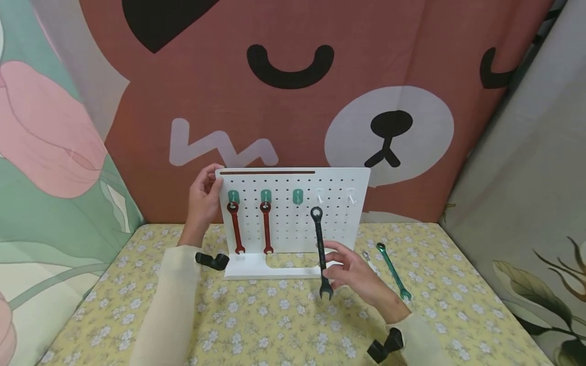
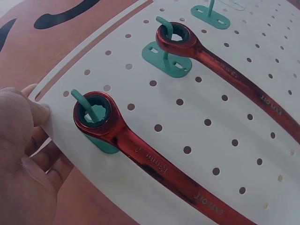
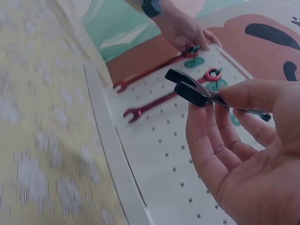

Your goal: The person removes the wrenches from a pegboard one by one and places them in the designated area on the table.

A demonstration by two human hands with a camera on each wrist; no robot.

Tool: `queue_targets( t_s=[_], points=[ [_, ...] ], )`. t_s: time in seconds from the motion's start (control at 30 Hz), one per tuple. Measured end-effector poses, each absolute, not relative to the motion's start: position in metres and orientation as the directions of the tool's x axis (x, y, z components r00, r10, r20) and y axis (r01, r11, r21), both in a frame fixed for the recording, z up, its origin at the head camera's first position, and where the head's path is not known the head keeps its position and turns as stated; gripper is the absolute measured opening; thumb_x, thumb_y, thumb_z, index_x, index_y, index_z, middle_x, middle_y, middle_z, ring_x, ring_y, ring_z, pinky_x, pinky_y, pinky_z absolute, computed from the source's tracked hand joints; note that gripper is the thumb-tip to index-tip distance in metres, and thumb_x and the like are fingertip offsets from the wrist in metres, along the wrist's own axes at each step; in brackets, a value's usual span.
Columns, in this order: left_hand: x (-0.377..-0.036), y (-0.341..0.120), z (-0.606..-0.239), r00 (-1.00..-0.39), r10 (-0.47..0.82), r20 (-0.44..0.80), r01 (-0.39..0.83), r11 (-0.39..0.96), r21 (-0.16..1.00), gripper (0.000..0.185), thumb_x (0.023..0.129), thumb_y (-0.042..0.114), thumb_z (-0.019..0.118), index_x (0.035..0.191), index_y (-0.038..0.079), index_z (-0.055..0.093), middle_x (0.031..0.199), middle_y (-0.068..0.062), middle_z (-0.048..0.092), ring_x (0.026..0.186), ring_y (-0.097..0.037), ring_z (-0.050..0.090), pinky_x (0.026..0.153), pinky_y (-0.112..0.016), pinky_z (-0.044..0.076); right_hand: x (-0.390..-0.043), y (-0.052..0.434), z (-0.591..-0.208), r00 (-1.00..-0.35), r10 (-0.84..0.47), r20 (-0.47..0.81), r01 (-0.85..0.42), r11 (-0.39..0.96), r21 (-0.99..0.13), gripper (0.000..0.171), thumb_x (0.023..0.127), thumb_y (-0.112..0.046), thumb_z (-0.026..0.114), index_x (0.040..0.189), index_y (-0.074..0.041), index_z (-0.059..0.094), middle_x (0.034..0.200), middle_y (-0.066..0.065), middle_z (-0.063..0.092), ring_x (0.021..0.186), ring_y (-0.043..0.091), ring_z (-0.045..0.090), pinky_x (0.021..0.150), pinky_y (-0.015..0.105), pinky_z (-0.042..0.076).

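Gripping pegboard [image 1: 290, 229] with left hand [image 1: 203, 201], pinching black wrench [image 1: 319, 239] near-upright in right hand [image 1: 354, 272], ring up, below-right of bare green hook [image 1: 298, 196]!

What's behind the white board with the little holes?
Behind the white board are a bear-face cloth and some fingers of the left grip. The board covers the rest.
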State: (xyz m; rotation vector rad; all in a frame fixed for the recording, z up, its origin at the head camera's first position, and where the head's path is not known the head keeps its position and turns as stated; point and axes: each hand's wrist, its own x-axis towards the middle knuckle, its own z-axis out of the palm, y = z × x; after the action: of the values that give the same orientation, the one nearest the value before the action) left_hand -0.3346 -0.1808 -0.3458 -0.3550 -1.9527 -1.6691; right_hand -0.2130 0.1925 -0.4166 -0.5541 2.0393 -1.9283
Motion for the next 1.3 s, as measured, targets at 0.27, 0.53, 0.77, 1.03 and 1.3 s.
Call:
queue_targets(
  t_s=[0.27,0.53,0.77,1.03,1.3],
  points=[
    [-0.323,-0.177,-0.335,-0.821,-0.106,0.562,0.530,0.226,0.817,0.032,0.109,0.008,0.050,0.139,-0.001,0.055,0.115,-0.024,0.057,0.094,-0.029,0.057,0.075,-0.033,0.050,-0.212,0.223,-0.418,-0.874,-0.485,0.009,-0.074,0.116,-0.991,0.060,0.102,-0.012,0.065,0.154,-0.002,0.037,0.126,0.027,0.054,0.091,0.022,0.063,0.071,0.041,0.058],
    [-0.305,-0.171,-0.317,-0.809,-0.084,0.582,0.555,0.221,0.802,0.030,0.107,0.001,0.050,0.135,-0.008,0.054,0.112,-0.029,0.056,0.091,-0.034,0.056,0.077,-0.040,0.048,-0.207,0.253,-0.420,-0.898,-0.437,-0.042,-0.054,0.205,-0.977,0.062,0.103,-0.014,0.063,0.156,0.000,0.033,0.127,0.027,0.049,0.093,0.025,0.062,0.074,0.043,0.058],
    [-0.307,-0.173,-0.320,-0.810,-0.079,0.581,0.554,0.218,0.803,0.030,0.107,0.001,0.050,0.136,-0.006,0.055,0.112,-0.028,0.056,0.092,-0.033,0.056,0.077,-0.040,0.048,-0.206,0.282,-0.417,-0.928,-0.360,-0.093,-0.013,0.280,-0.960,0.068,0.102,-0.018,0.064,0.158,-0.001,0.029,0.137,0.027,0.042,0.097,0.029,0.061,0.076,0.046,0.057],
    [-0.307,-0.173,-0.317,-0.807,-0.071,0.586,0.558,0.237,0.796,0.030,0.107,0.001,0.050,0.135,-0.007,0.054,0.110,-0.026,0.056,0.089,-0.032,0.054,0.076,-0.035,0.047,-0.215,0.319,-0.423,-0.953,-0.271,-0.137,0.035,0.351,-0.936,0.074,0.103,-0.022,0.065,0.161,-0.002,0.023,0.150,0.031,0.033,0.111,0.033,0.059,0.079,0.047,0.055],
    [-0.318,-0.176,-0.326,-0.799,-0.077,0.596,0.567,0.233,0.790,0.030,0.107,0.001,0.051,0.135,-0.007,0.055,0.108,-0.025,0.056,0.088,-0.029,0.055,0.075,-0.032,0.046,-0.221,0.347,-0.431,-0.952,-0.267,-0.147,0.030,0.397,-0.917,0.075,0.103,-0.021,0.064,0.161,0.000,0.021,0.149,0.034,0.031,0.116,0.035,0.057,0.081,0.047,0.054]
  ],
)
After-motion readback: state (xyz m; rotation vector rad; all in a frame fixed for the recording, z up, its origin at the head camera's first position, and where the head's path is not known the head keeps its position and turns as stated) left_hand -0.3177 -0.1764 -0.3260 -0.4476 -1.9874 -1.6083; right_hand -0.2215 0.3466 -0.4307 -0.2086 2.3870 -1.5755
